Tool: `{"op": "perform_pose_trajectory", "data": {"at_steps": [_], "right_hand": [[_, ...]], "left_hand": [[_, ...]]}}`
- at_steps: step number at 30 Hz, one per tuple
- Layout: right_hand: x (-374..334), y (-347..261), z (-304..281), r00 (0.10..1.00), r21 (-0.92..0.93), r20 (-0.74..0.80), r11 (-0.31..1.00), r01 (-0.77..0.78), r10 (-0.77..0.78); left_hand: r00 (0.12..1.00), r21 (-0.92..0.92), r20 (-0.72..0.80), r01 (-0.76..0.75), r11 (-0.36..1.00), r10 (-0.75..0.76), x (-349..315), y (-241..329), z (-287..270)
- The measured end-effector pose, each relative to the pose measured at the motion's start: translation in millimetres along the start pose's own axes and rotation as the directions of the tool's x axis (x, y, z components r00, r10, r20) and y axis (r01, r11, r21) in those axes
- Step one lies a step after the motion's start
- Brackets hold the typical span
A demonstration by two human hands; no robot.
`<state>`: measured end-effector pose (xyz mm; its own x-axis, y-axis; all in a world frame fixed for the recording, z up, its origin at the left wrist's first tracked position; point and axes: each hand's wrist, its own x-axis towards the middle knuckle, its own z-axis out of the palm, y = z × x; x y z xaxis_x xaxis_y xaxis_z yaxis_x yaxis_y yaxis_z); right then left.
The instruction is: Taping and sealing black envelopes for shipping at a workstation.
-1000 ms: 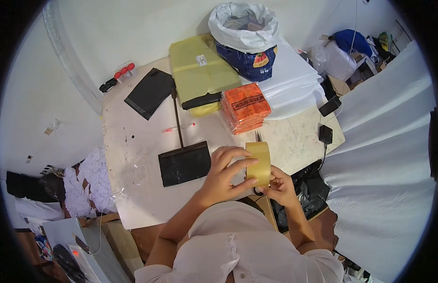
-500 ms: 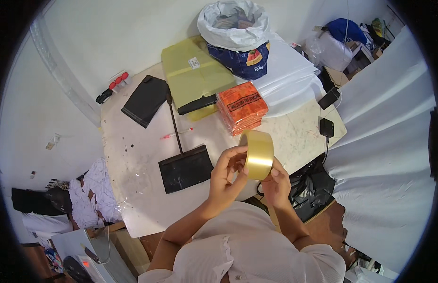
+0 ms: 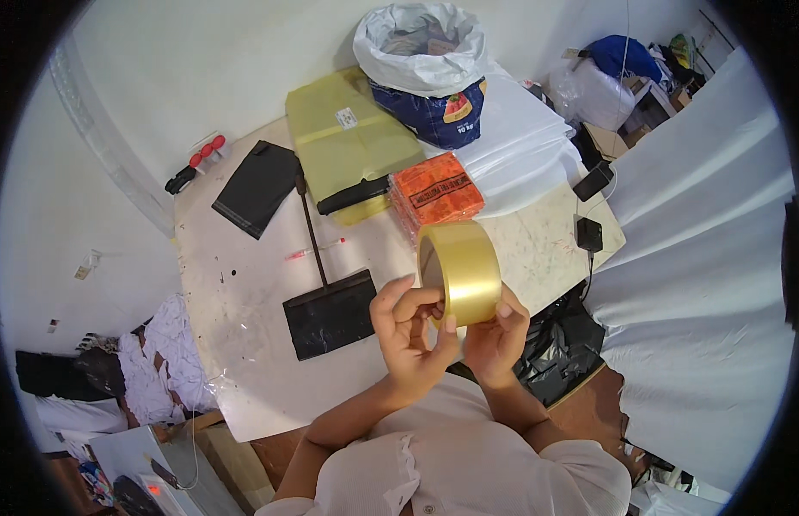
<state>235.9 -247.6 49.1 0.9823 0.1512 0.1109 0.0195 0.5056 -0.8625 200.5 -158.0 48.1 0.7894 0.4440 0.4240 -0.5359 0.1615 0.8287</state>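
A wide roll of yellowish tape [image 3: 465, 271] is held upright in front of my chest, above the near edge of the white table [image 3: 244, 292]. My left hand [image 3: 408, 331] grips its left side, fingers curled onto the roll's face and thumb at the rim. My right hand [image 3: 495, 340] holds it from below and right, fingertips pressed on the outer band. Both hands are closed on the roll.
On the table lie a black flat bag [image 3: 330, 314], another black bag [image 3: 257, 187], a yellow-green packet stack [image 3: 348, 146], an orange packet stack [image 3: 435, 191], a pen [image 3: 313, 251] and a filled white sack [image 3: 425, 69]. White sheets [image 3: 520, 146] lie right; a phone [image 3: 593, 181] and charger [image 3: 588, 234] at the edge.
Both hands have lifted the tape roll higher and closer to the camera, and turned it so its band faces me more. The view has shifted slightly.
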Motion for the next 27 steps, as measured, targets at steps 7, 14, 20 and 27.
{"op": "perform_pose_trajectory", "data": {"at_steps": [7, 14, 20, 27], "right_hand": [[-1.5, -4.6, 11.5, 0.994, -0.008, 0.094, 0.998, -0.057, 0.058], [-0.8, 0.3, 13.3, 0.977, 0.091, 0.187, 0.988, -0.125, 0.107], [-5.5, -6.0, 26.1, 0.968, 0.107, 0.199, 0.978, -0.179, 0.155], [-9.0, -8.0, 25.8, 0.984, -0.101, 0.17, 0.994, -0.042, 0.059]], "left_hand": [[0.95, 0.131, 0.009, -0.309, 0.942, 0.311, -3.9, -8.4, -11.5], [0.943, 0.156, -0.007, -0.327, 0.932, 0.332, -4.0, -8.7, -20.8], [0.973, 0.205, -0.077, -0.199, 0.958, 0.218, -3.3, -2.6, -30.4], [0.982, 0.115, -0.056, -0.173, 0.978, 0.181, -11.4, 4.4, -28.9]]}}
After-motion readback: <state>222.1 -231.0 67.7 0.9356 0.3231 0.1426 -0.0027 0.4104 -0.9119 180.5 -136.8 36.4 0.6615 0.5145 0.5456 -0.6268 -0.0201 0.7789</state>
